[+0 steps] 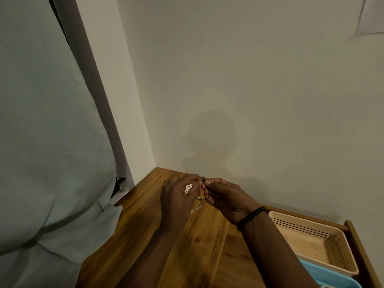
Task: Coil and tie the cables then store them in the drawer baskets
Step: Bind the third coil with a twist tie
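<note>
Nearest me on the right, I see the open drawer [362,252] with two baskets in it: a blue basket [330,276] at the bottom edge, only partly in view, and just beyond it a beige basket [311,238] with rows of small holes in its walls. I see nothing inside the beige one; the blue one is cut off by the frame, so I cannot tell its contents. I can read no brand, label or writing anywhere.

My two forearms reach forward over the wooden table [197,246]. The right wrist wears a bracelet [250,218] of dark beads.

Further out, both hands meet above the far part of the table, near the corner of the wall [249,80]. The left hand [178,196] is curled around a white cable [188,188]; a bunch of it shows between the fingers and a loop hangs below the palm. The right hand [224,197] pinches a thin black tie [207,195] between thumb and fingers, right beside the left fingertips. Whether the tie already goes around the cable I cannot tell.

To the left, a pale cloth [52,142] hangs down and touches the table's left edge. On the wall behind the hands lies a soft shadow.
</note>
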